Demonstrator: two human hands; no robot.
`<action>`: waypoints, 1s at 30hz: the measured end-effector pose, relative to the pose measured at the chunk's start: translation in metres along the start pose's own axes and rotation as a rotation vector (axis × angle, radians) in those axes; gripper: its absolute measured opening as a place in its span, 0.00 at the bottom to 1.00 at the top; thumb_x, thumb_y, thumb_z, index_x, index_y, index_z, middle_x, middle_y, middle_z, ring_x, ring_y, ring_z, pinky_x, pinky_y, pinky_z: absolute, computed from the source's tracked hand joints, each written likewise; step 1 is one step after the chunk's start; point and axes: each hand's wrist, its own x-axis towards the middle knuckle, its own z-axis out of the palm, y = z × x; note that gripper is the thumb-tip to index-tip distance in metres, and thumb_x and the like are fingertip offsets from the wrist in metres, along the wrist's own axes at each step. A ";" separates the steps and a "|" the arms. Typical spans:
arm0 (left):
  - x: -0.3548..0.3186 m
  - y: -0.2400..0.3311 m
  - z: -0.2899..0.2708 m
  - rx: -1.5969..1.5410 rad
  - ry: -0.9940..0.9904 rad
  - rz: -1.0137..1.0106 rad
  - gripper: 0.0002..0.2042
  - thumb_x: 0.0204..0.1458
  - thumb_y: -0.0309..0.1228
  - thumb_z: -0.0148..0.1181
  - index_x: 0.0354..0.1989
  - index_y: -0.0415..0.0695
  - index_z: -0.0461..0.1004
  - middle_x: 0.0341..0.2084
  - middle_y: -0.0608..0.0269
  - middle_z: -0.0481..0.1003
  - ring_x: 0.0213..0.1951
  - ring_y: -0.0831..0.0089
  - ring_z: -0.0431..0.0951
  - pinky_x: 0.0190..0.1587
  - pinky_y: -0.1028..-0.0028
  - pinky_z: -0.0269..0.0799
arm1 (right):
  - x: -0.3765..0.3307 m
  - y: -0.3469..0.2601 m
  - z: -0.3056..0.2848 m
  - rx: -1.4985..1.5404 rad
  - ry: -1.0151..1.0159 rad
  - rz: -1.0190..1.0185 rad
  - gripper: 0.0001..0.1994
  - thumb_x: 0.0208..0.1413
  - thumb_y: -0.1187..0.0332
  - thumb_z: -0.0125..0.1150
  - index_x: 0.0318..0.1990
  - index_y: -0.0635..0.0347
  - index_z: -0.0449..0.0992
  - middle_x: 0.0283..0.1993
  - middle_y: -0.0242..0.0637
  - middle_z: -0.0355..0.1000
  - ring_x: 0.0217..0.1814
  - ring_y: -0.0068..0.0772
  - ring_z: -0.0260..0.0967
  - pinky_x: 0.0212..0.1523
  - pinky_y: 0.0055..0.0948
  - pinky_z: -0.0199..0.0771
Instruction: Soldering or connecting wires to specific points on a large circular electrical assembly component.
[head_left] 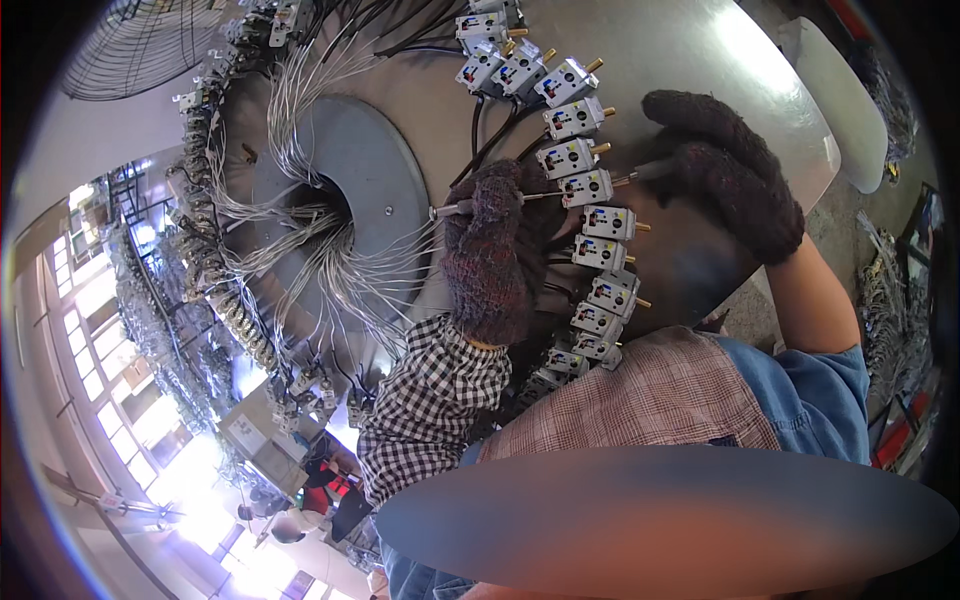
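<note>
Grey control block (pixel 583 190) sits right of the central disc (pixel 385 150). Left hand (pixel 488 260) clamped on metal rod (pixel 453 210) directed at block; right hand (pixel 728 165) farther right, closure unclear. Judgement: off-axis push could skid the rod.

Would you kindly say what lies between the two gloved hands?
In the head view, a grey box lies between the left hand and right hand, with a thin rod at its left and a short shaft at its right.
</note>
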 end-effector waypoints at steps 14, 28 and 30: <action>-0.005 0.013 0.010 0.075 -0.077 -0.100 0.20 0.63 0.45 0.47 0.50 0.38 0.63 0.49 0.39 0.71 0.48 0.47 0.77 0.44 0.49 0.79 | 0.005 0.000 -0.003 -0.222 -0.054 0.151 0.18 0.61 0.62 0.56 0.55 0.59 0.73 0.46 0.36 0.73 0.36 0.22 0.71 0.38 0.25 0.75; 0.004 0.003 -0.004 0.063 0.022 0.009 0.13 0.63 0.35 0.52 0.46 0.36 0.69 0.42 0.53 0.74 0.45 0.59 0.79 0.45 0.61 0.81 | 0.007 -0.004 0.012 0.044 0.113 0.257 0.19 0.60 0.57 0.57 0.50 0.64 0.76 0.43 0.35 0.75 0.24 0.20 0.69 0.17 0.22 0.67; 0.003 0.001 -0.009 0.170 0.001 0.068 0.12 0.63 0.34 0.52 0.46 0.36 0.69 0.43 0.52 0.74 0.46 0.59 0.79 0.45 0.61 0.81 | 0.005 -0.004 0.014 0.052 0.117 0.253 0.20 0.60 0.57 0.57 0.50 0.64 0.76 0.43 0.35 0.75 0.24 0.20 0.69 0.17 0.22 0.67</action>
